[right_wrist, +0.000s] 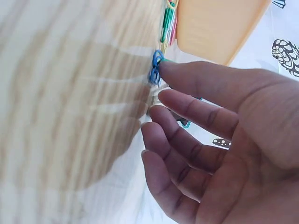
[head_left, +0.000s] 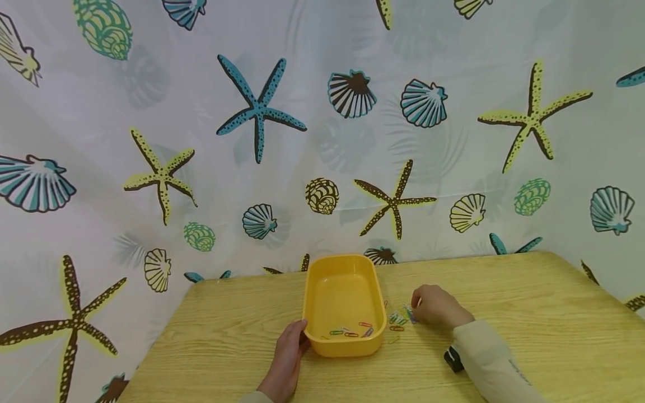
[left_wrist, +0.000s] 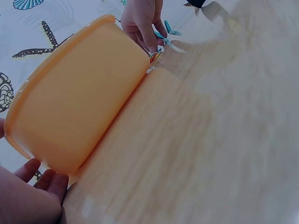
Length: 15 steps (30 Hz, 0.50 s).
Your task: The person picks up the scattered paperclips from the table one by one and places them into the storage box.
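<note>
A yellow plastic tray (head_left: 347,349) stands on the wooden table, with several coloured paper clips (head_left: 351,334) lying near its front end. My left hand (head_left: 288,354) holds the tray at its front left corner, thumb up by the rim and fingers against the outer wall. To the right of the tray is a loose pile of paper clips (head_left: 397,328). My right hand (head_left: 437,305) reaches down at the pile's right side. In the right wrist view its thumb tip is right at a blue paper clip (right_wrist: 156,59), with the fingers loosely bent and a gap before the index fingertip.
The wooden table (head_left: 227,336) reaches back to a white curtain (head_left: 302,151) printed with starfish and shells. A black wrist device (head_left: 453,359) is strapped by the right sleeve (head_left: 489,358).
</note>
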Tool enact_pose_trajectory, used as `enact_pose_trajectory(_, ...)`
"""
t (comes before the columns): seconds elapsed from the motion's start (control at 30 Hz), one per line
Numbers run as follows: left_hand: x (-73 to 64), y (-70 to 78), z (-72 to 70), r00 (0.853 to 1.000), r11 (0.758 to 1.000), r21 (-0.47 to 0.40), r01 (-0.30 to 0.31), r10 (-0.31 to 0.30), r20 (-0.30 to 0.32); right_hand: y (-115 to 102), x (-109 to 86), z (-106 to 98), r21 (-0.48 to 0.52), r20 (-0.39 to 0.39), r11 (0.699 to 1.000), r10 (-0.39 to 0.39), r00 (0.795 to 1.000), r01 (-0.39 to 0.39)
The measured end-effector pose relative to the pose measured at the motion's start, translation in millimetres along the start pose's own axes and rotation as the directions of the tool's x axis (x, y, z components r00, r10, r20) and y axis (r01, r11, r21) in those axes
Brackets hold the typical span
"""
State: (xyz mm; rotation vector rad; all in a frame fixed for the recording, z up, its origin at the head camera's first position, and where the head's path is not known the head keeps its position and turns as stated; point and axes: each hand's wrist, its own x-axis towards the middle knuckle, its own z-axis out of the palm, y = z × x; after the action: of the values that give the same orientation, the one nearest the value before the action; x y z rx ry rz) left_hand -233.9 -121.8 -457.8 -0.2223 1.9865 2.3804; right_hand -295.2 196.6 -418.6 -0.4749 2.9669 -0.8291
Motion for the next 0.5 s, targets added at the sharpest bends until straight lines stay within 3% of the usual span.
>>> enact_pose_trajectory(0.5, -0.9, 0.1, 0.0, 1.0, 1.0, -0.005, -0.005, 0.005, -0.005, 3.9, -0.4, -1.3, 0.044, 0.026, 0.999, -0.031, 0.999, 0.03)
